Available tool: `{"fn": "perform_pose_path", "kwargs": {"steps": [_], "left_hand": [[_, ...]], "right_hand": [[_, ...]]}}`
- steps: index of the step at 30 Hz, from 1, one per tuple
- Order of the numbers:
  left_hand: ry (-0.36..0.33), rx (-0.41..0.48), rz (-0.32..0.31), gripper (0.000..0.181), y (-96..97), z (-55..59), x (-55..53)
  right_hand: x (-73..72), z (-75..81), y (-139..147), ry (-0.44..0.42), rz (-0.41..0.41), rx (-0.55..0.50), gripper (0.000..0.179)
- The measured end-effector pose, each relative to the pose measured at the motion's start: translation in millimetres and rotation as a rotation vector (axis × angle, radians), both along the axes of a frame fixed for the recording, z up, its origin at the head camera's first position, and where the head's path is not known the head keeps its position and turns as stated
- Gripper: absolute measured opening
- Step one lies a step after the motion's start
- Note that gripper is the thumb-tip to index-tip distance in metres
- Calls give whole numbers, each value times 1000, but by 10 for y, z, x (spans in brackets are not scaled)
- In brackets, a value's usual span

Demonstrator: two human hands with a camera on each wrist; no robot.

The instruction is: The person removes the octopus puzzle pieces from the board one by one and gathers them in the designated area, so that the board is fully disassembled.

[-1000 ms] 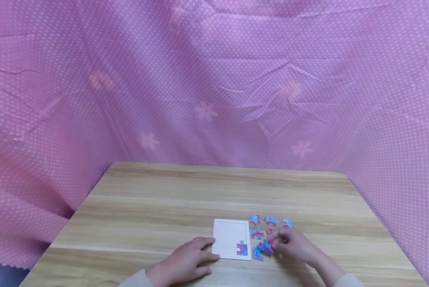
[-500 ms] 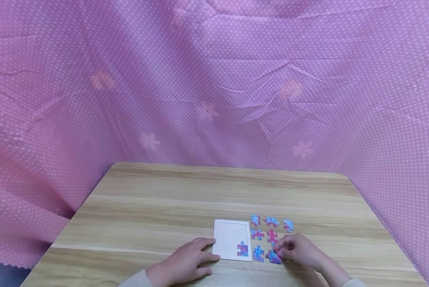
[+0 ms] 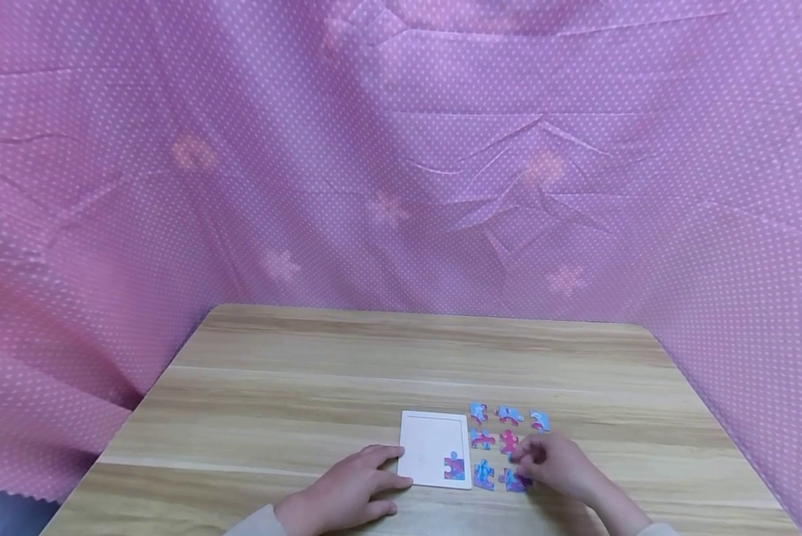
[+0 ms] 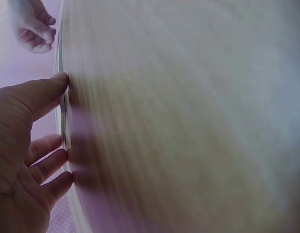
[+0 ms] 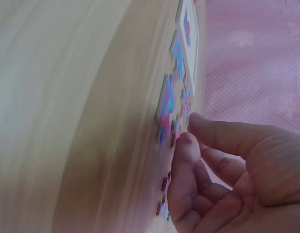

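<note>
A white puzzle tray lies on the table, with one pink-and-blue jigsaw piece in its near right corner. My left hand rests beside it, and its extended fingers touch the tray's left edge. Right of the tray, several loose pieces lie in rough rows. My right hand is over them, fingers loosely bent, between a pink piece and a purple-blue piece. In the right wrist view, thumb and forefinger are close above the pieces, with none visibly held. The hand partly covers that area.
Along the far row lie three blue-pink pieces, the rightmost being a curved one. Another blue piece sits by the tray's right edge. The wooden table extends back to a pink dotted cloth hanging around it.
My right hand has moved the purple-blue piece off the blue one, rightward and nearer, laid it flat and let go. The hand has since risen slightly. My left hand has stayed in place.
</note>
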State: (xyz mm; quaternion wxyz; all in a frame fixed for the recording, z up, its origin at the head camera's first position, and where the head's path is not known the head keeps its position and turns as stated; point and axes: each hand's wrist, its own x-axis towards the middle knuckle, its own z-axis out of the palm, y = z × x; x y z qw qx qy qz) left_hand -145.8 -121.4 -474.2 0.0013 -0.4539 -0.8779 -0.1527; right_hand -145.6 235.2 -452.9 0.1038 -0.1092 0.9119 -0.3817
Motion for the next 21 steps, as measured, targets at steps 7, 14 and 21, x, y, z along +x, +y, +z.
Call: {"fn": "perform_pose_path", "kwargs": {"steps": [7, 14, 21], "left_hand": [[5, 0, 0, 37, 1, 1, 4], [1, -2, -2, 36, -5, 27, 3], [39, 9, -16, 37, -6, 4, -3]], "right_hand": [[-53, -1, -195, 31, 63, -99, 18], [-120, -25, -422, 57, 87, -149, 21], [-156, -91, -683, 95, 123, -131, 19]]}}
